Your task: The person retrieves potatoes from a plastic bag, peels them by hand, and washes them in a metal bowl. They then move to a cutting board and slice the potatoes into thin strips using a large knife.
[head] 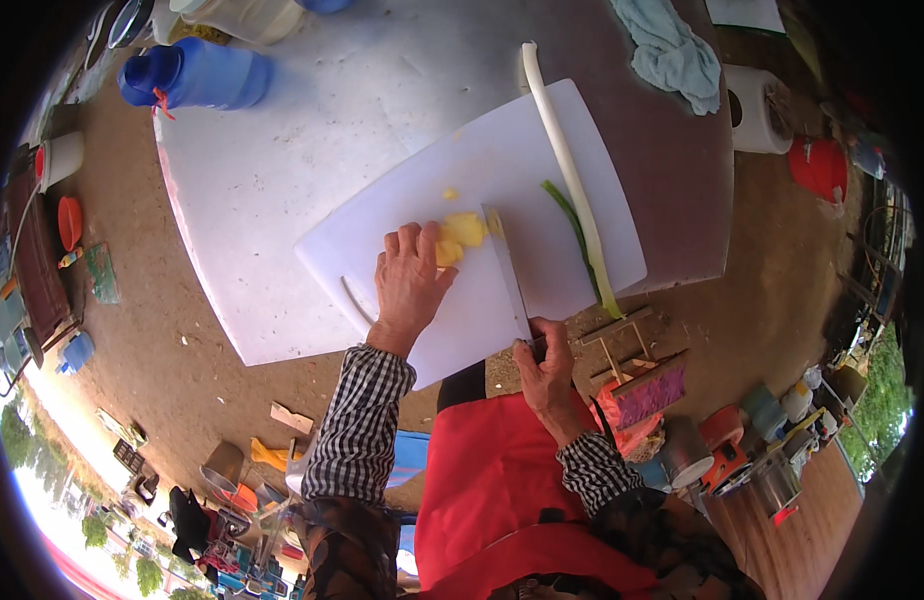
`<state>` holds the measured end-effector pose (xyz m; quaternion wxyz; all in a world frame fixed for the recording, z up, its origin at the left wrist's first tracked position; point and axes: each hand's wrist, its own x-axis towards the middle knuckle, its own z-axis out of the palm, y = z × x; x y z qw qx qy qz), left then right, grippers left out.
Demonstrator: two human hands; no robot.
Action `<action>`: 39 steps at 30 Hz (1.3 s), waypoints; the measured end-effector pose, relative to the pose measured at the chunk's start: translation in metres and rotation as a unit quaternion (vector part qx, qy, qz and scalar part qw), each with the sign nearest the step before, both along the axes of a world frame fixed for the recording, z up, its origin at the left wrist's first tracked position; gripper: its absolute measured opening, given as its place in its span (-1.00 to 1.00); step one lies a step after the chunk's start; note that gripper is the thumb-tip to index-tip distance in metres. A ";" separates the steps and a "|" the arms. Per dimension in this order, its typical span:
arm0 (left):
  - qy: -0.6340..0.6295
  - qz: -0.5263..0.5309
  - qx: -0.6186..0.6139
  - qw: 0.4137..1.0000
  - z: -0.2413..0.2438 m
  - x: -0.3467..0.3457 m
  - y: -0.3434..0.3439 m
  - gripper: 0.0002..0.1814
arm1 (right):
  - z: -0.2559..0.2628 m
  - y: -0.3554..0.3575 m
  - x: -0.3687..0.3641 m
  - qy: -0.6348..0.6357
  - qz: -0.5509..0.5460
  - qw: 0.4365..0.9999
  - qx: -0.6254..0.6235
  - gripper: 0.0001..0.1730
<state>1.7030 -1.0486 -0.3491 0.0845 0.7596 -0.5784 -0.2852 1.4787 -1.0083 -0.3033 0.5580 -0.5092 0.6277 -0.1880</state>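
On a white plastic cutting board lie yellow slices of a peeled vegetable, perhaps ginger or potato. My left hand grips their left end between thumb and fingers. My right hand is closed around the dark handle of a kitchen knife, its blade pointing away from me just right of the slices. One yellow piece shows against the blade near its tip. A small yellow bit sits beyond the pile. Along the board's right side lies a long leek or scallion stalk, beside a green leaf piece.
The board overhangs the near edge of a metal-topped table. A blue bottle lies at the far left; a light blue towel is at the far right. Close to my right stands a small wooden stool frame on the dirt ground.
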 end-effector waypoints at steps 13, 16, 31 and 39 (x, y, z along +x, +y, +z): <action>0.025 0.034 -0.117 0.992 -0.015 0.007 0.020 -0.25 | 0.004 0.002 0.028 0.096 0.128 0.977 -0.138 -0.68; 0.037 0.036 -0.126 0.991 -0.018 0.007 0.025 -0.23 | 0.001 -0.010 0.017 0.115 0.128 0.973 -0.154 -0.67; 0.052 0.064 -0.128 0.988 -0.020 0.005 0.026 -0.29 | 0.001 -0.073 0.006 0.131 0.234 0.931 -0.250 -0.67; -0.045 0.058 -0.244 0.967 -0.020 -0.009 0.052 -0.46 | 0.010 -0.123 0.003 0.128 0.390 0.876 -0.255 -0.69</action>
